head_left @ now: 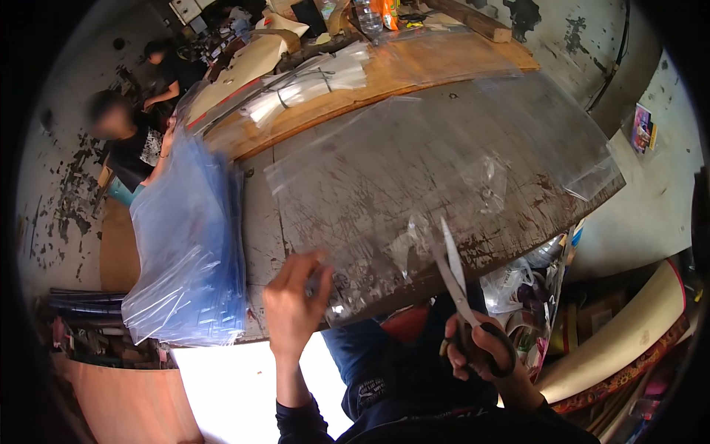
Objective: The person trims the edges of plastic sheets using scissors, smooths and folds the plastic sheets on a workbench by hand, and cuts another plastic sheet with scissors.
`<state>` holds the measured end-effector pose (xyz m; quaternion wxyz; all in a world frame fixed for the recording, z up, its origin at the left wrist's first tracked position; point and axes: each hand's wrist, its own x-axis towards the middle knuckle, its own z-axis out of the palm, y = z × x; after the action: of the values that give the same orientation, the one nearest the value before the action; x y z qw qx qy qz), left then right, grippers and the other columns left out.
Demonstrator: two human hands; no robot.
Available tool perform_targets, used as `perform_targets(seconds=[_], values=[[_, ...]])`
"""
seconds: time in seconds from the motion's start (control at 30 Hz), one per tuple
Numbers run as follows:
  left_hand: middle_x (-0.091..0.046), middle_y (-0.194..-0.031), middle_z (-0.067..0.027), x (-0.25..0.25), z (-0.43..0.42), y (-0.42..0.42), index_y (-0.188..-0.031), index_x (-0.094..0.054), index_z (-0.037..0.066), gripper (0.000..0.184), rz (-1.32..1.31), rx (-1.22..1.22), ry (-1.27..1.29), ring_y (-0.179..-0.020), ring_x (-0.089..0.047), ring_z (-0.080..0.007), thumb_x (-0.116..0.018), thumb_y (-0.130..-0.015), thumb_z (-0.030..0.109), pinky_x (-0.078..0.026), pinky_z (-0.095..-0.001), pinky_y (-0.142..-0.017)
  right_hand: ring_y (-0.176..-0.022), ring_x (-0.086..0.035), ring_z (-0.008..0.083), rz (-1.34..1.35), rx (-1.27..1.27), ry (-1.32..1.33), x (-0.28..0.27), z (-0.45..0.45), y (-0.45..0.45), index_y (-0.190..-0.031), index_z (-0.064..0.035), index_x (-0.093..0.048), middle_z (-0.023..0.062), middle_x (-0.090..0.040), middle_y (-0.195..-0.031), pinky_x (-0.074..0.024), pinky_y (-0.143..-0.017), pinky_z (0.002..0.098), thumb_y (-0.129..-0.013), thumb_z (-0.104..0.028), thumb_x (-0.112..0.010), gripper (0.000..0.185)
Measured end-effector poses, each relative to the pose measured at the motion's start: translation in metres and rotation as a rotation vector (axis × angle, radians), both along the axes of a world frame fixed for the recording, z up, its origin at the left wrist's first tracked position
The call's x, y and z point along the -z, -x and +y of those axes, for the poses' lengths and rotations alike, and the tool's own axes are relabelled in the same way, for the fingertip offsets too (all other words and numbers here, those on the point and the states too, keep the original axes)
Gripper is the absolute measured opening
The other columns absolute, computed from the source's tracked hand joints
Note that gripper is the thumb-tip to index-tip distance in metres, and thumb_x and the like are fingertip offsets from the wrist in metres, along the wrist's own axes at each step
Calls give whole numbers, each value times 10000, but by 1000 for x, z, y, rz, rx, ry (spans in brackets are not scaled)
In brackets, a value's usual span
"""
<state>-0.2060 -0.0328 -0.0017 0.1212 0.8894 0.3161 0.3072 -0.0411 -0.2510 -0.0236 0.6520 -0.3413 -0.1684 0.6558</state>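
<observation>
My right hand (pixel 477 348) is wrapped round the handles of a pair of scissors (pixel 458 285), whose blades point up and away over the table's near edge. My left hand (pixel 296 296) is at the near edge of the dark scratched table (pixel 355 185), its fingers curled by a piece of clear plastic (pixel 347 300); the grip is blurred. Crumpled clear plastic (pixel 408 244) lies between the hands. A large clear sheet (pixel 370 140) spreads over the tabletop. Left of my left hand stands a thick stack of bluish plastic sheets (pixel 192 244).
Bundled clear sleeves (pixel 307 85) lie on a wooden board (pixel 414 63) at the back. Two people (pixel 137 155) are at the far left. Another clear sheet (pixel 558 133) hangs over the right edge. A cream roll (pixel 621 340) and bags (pixel 510 285) are at the lower right.
</observation>
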Motion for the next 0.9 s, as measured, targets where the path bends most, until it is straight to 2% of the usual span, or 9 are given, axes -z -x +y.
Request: perform_targets(seconds=[0.1,0.27,0.33,0.53,0.6,0.63,0.73,0.83,0.9], values=[[-542,-646,-51,-4,-39,-1,-779,-665,56,154,-86,-59,-93,-558,-583,-189,-722,-643,10,-456,-295,-487,-617,-482,148,130,-3,123,-2,19,4,-1047,-43,-457,56,-464,-660,-406,-490,267,-881,-487,-438,474],[-551,-701,-16,21,-83,-11,-841,-682,66,291,-199,48,-63,-545,-495,-156,-739,-567,-15,-399,-265,-459,-673,-446,138,149,-29,230,-18,32,2,-1048,-107,-468,30,-433,-676,-379,-543,274,-870,-530,-423,461],[-560,-697,-25,24,-90,-25,-824,-672,70,267,-181,67,-9,-559,-542,-169,-737,-582,-24,-416,-262,-469,-678,-468,134,257,69,176,-16,36,-6,-1048,-82,-472,41,-465,-715,-399,-559,281,-909,-451,-397,402],[-580,-1042,-97,26,-92,-56,-1132,-592,60,517,-31,407,144,-909,-578,-242,-705,-628,62,-471,-353,-764,-658,-492,147,183,272,220,-14,28,-24,-1067,-70,-474,42,-460,-694,-408,-550,283,-891,-432,-437,404],[-489,-1240,-146,24,-86,-61,-1231,-511,57,579,64,513,180,-1130,-491,-304,-669,-679,124,-398,-412,-919,-656,-497,147,134,296,244,-10,11,-24,-1072,-55,-472,48,-466,-694,-413,-548,282,-883,-410,-459,402],[-489,-1240,-146,25,-86,-61,-1231,-511,57,579,62,526,195,-1130,-491,-304,-669,-679,124,-398,-412,-919,-652,-500,148,58,299,225,-5,3,-23,-1072,-38,-468,57,-475,-694,-418,-541,279,-873,-382,-479,397],[-408,-1327,-189,30,-91,-66,-1281,-439,20,592,187,469,114,-1231,-396,-365,-630,-756,215,-350,-456,-969,-638,-508,144,1,318,239,2,-15,-20,-1056,4,-462,85,-505,-698,-427,-523,266,-838,-330,-537,406],[-339,-1361,-240,40,-86,-90,-1317,-334,-59,731,307,135,-77,-1250,-323,-449,-545,-819,432,-272,-553,-987,-632,-497,109,-257,200,192,3,-23,-14,-1037,-4,-473,62,-518,-707,-410,-544,237,-786,-389,-606,479],[-324,-1371,-238,35,-80,-101,-1321,-329,-58,747,275,95,-46,-1262,-303,-448,-541,-815,450,-254,-559,-993,-633,-493,104,-302,174,209,0,-22,-11,-1032,-8,-475,55,-516,-707,-397,-556,226,-779,-396,-616,484]])
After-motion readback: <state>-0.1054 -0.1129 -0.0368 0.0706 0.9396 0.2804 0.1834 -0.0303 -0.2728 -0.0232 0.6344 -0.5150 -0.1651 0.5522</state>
